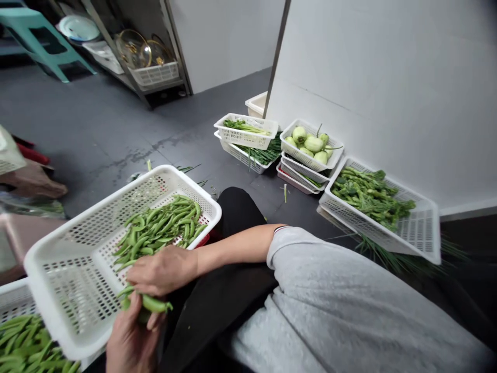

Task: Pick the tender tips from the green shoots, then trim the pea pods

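Note:
A white perforated basket (pixel 73 243) rests tilted at my lap, with a heap of green snap pea pods (pixel 161 225) toward its far end. Over the basket's near edge, my left hand (pixel 134 336) is closed around a few snap pea pods (pixel 155 304), their ends sticking out past the thumb and fingers. My right hand (pixel 166 269) is just above, fingers curled together against the pods' far ends. Whatever lies between its fingertips is hidden from view.
A second basket of pods (pixel 29 347) stands at lower left. To the right are baskets of leafy stems (pixel 370 199), pale green round vegetables (pixel 310 142) and long greens (pixel 248 127). A metal shelf (pixel 134 77) and a turquoise stool (pixel 37 36) stand behind.

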### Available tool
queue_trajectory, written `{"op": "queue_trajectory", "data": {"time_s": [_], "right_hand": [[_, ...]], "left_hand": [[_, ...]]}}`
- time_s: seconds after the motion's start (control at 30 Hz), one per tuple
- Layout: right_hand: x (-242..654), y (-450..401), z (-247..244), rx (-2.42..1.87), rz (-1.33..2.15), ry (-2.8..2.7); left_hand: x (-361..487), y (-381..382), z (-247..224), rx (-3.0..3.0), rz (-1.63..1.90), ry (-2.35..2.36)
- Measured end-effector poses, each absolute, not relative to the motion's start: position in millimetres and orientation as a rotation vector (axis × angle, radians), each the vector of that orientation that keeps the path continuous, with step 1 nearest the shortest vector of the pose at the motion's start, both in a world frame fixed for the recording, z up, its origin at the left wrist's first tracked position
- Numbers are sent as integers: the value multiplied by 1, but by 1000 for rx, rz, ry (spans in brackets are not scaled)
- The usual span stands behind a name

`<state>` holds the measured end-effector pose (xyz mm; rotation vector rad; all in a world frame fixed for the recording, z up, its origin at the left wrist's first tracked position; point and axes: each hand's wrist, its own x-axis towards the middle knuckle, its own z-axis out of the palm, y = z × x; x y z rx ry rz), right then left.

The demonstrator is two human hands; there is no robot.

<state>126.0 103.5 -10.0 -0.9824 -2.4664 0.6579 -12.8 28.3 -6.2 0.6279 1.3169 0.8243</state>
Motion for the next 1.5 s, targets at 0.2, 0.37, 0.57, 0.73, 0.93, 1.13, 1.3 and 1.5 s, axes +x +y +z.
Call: {"op": "queue_trajectory", "data": {"time_s": [0.2, 0.37, 0.57, 0.73, 0.93, 1.13, 1.3, 1.5], "right_hand": [[155, 94, 20, -964, 568, -2267], [198, 133, 43, -1110, 1020, -2188], [128, 110, 20, -706, 915, -2806], [109, 99, -14, -626, 595, -2899], [116, 89, -10, -122, 1020, -2879], [168, 140, 40, -754, 1101, -2492], [185, 138, 26, -906, 1196, -2719], [127, 106, 9, -691, 1138, -2870]], "left_hand": [[-31, 38, -16, 420, 1172, 1079], [-73, 49, -22, 727, 1358, 1176], [-69, 41, -16, 1039, 1302, 1264], [-68, 42, -29, 811, 1242, 1275], [-74, 50, -41, 985, 540, 1007], [-95, 51, -45, 923, 699, 852], [-99, 43, -41, 912, 1041, 987], [-86, 34, -9, 1346, 992, 1200]]}}
